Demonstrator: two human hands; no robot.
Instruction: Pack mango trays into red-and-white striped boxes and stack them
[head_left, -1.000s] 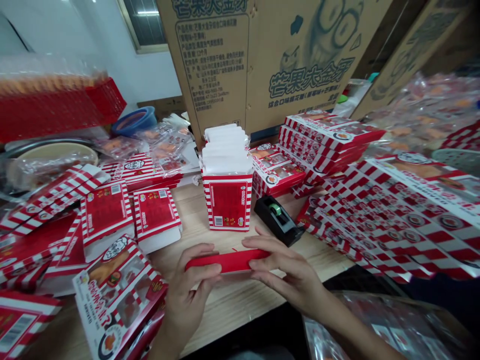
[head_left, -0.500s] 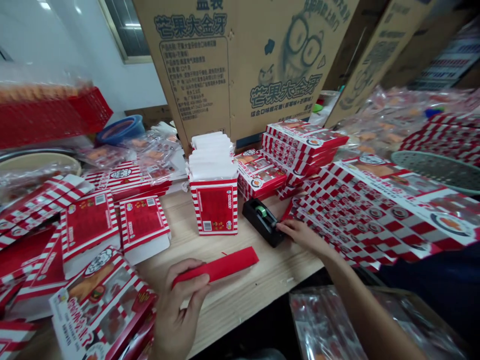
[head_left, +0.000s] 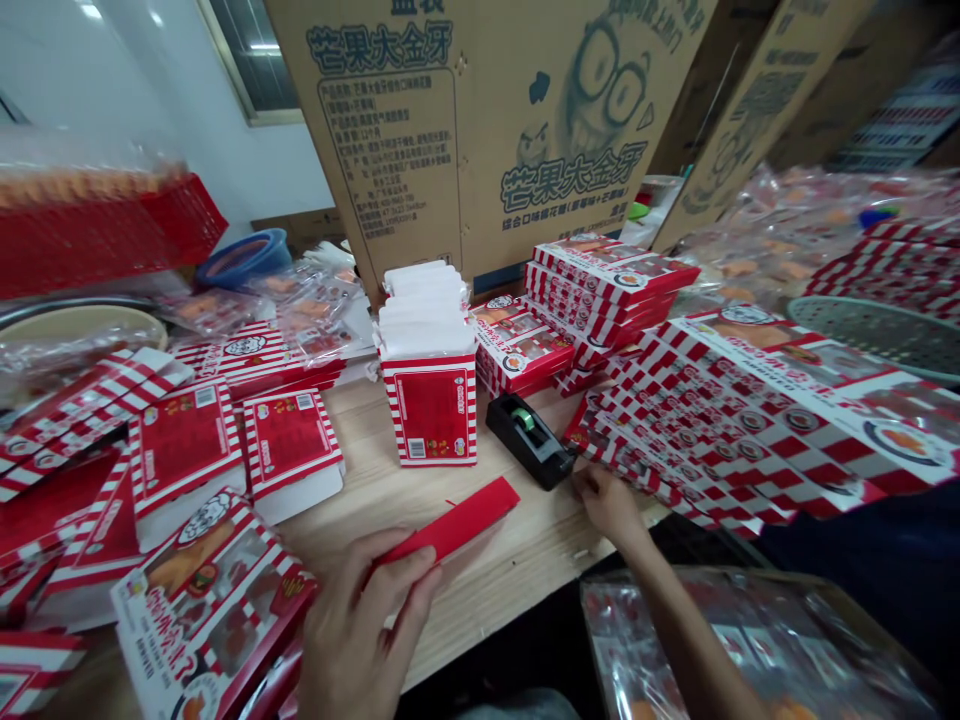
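Drawn nearer, the right hand sits just off the tape dispenser, fingertips together. Left hand clamps the red piece; keep it steady.

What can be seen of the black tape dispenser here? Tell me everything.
The tape dispenser is black and plastic-looking, with a pale green roll seated toward its far end. It sits upright on the light wood-look table, angled so its near end points right. The upright red-and-white boxes stand to its left, stacked boxes to its right. The right hand is close by its near end; whether the fingertips touch it is unclear.
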